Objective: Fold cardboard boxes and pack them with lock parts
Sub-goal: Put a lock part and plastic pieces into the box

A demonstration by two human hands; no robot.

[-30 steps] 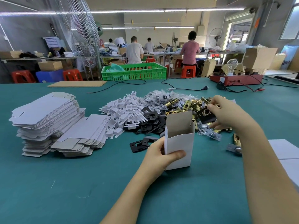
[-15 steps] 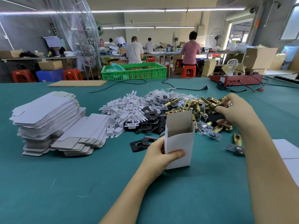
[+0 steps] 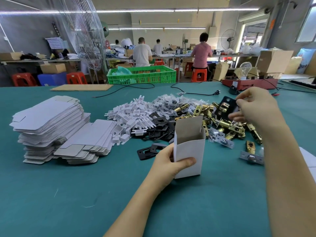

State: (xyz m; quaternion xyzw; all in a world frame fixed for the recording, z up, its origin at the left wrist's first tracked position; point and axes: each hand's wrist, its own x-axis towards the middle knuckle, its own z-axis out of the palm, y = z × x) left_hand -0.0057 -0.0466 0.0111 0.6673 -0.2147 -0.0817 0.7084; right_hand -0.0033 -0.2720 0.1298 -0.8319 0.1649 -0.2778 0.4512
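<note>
A white box is held upright on a green-covered table in a workshop.

The table (image 3: 68, 194) is spread with a stack of flat box blanks (image 3: 49, 124), white plastic pieces (image 3: 130, 117), black plates (image 3: 159, 129) and brass latches (image 3: 227, 125); seated workers (image 3: 142, 53) are seen at benches behind. The open-topped box (image 3: 189, 151) is gripped by the left hand (image 3: 168, 165), thumb across its front. A black plate (image 3: 226, 106) is pinched by the right hand (image 3: 253, 106) above the latch pile. Bare cloth lies nearest the viewer.
</note>
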